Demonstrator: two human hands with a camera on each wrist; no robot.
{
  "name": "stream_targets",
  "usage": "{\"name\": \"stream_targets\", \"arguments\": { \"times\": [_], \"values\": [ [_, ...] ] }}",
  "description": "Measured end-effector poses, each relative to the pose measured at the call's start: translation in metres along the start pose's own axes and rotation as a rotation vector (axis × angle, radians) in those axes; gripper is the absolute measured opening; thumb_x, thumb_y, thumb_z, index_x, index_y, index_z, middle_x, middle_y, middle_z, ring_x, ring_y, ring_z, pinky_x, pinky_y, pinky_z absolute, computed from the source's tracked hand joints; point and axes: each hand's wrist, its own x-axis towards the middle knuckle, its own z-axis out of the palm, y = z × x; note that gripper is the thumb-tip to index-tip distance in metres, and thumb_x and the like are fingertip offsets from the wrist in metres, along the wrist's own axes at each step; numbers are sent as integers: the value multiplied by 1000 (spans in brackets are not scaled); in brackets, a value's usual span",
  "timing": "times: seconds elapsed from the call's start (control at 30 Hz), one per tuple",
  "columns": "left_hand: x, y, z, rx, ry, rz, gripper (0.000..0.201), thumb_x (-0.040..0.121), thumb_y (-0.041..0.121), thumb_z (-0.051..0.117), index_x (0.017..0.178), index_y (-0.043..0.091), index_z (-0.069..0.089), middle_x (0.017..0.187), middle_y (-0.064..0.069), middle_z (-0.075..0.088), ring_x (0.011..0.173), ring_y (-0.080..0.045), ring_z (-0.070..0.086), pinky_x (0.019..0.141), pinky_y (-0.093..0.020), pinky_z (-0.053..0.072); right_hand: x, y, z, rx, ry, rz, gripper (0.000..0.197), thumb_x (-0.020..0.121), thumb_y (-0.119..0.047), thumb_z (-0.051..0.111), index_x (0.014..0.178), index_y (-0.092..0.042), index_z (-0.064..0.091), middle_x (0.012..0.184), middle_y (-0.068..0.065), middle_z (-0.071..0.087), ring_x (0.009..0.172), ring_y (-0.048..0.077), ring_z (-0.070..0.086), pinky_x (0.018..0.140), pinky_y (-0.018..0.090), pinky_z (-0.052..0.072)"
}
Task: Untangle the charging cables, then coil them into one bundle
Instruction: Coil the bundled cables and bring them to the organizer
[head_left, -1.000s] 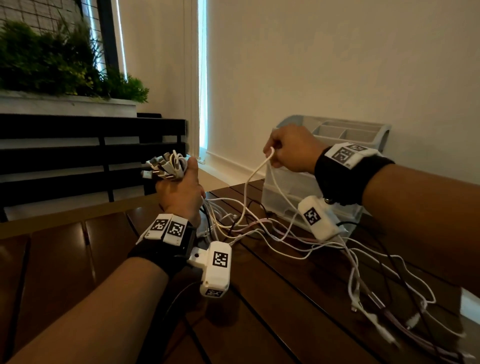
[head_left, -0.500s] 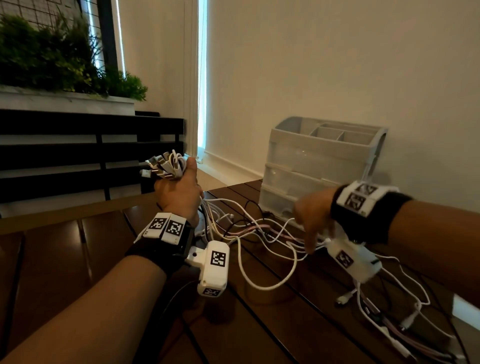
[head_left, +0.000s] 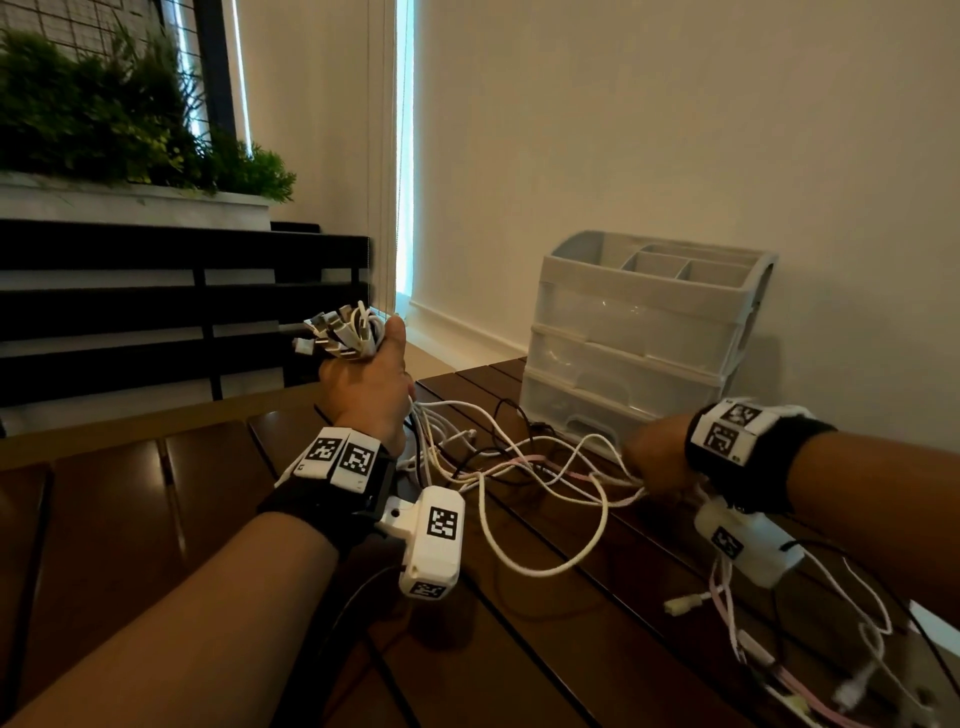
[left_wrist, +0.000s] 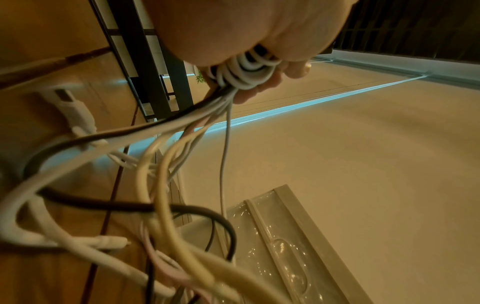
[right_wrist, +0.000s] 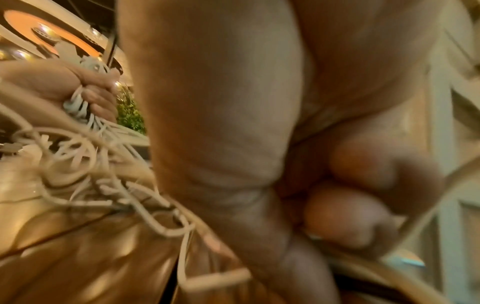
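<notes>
right grip dropped tableward, pinching cables fanning from left grip.

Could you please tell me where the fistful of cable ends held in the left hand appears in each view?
Head: left of centre, the cable ends stick up out of the raised left hand.
Left wrist: top centre, white loops under the palm.
Right wrist: left edge, mid-height, blurred, in the far hand.
Shared landmark: the plastic drawer organiser, also at lower right in the left wrist view.
</notes>
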Motion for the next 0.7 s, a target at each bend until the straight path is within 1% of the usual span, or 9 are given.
{"name": "stream_targets", "arguments": {
  "times": [0.07, 0.13, 0.17, 0.23, 0.37, 0.47, 0.57, 0.6, 0.7],
  "values": [
    [0, -2, 0, 30, -17, 9, 44, 88, 31, 70, 117, 0, 59, 63, -5, 56, 36, -7, 49, 39, -18, 41, -6, 10, -19, -84, 62, -9, 26, 96, -16, 52, 106, 2, 67, 61, -4, 43, 50, 5, 37, 46, 16, 36],
    [0, -4, 1, 46, -30, 21, 45, 87, 30, 70, 119, 0, 58, 66, -5, 58, 36, -7, 50, 40, -18, 41, -16, 21, -46, -157, 120, 74, 21, 94, -12, 54, 100, 1, 68, 60, -3, 41, 50, 7, 36, 36, 11, 33],
    [-1, -5, 1, 46, -32, 24, 46, 87, 29, 70, 120, -1, 57, 67, -5, 58, 35, -6, 49, 39, -17, 41, -24, 26, -61, -172, 179, 123, 17, 92, -11, 55, 87, -1, 68, 60, -2, 41, 51, 10, 38, 38, 9, 32],
    [-2, -5, 2, 40, -35, 35, 45, 89, 27, 69, 119, -4, 57, 65, -5, 56, 33, -5, 48, 38, -16, 40, -41, 37, -91, -133, 373, 164, 29, 89, -9, 54, 61, -9, 53, 61, 2, 43, 62, 19, 46, 59, 21, 42],
    [-6, -1, 3, 27, -3, 35, 39, 89, 26, 68, 112, -4, 60, 60, -5, 54, 30, -6, 46, 37, -16, 40, -63, 44, -128, 46, 784, 162, 32, 85, -11, 54, 55, -11, 45, 60, 6, 47, 69, 27, 51, 65, 32, 42],
    [-4, 0, 3, 67, -16, 37, 41, 89, 27, 68, 113, -5, 60, 63, -7, 55, 32, -5, 47, 36, -16, 40, -49, 35, -122, 94, 603, 156, 27, 80, -11, 65, 55, -9, 57, 57, 6, 57, 60, 23, 58, 64, 31, 51],
    [-2, 3, -1, 109, -43, 64, 44, 87, 33, 69, 112, -2, 62, 71, -9, 62, 51, -17, 61, 52, -26, 52, -44, 27, -104, 99, 184, 188, 9, 84, -14, 68, 88, -8, 73, 82, 5, 68, 66, 16, 61, 58, 27, 52],
    [-1, 3, -2, 137, -57, 71, 39, 87, 35, 69, 105, 1, 66, 73, -9, 64, 59, -23, 63, 63, -33, 55, -49, 27, -105, 98, 157, 200, 21, 86, -14, 66, 106, -8, 70, 91, 5, 69, 67, 15, 61, 54, 23, 50],
    [-4, 6, -3, 122, -96, 56, 22, 88, 33, 68, 79, 13, 64, 65, -7, 62, 52, -20, 57, 60, -32, 50, -72, 19, -118, 237, 493, 76, 46, 83, -17, 69, 128, -16, 59, 106, 4, 70, 75, 15, 67, 68, 27, 57]
  ]
}}
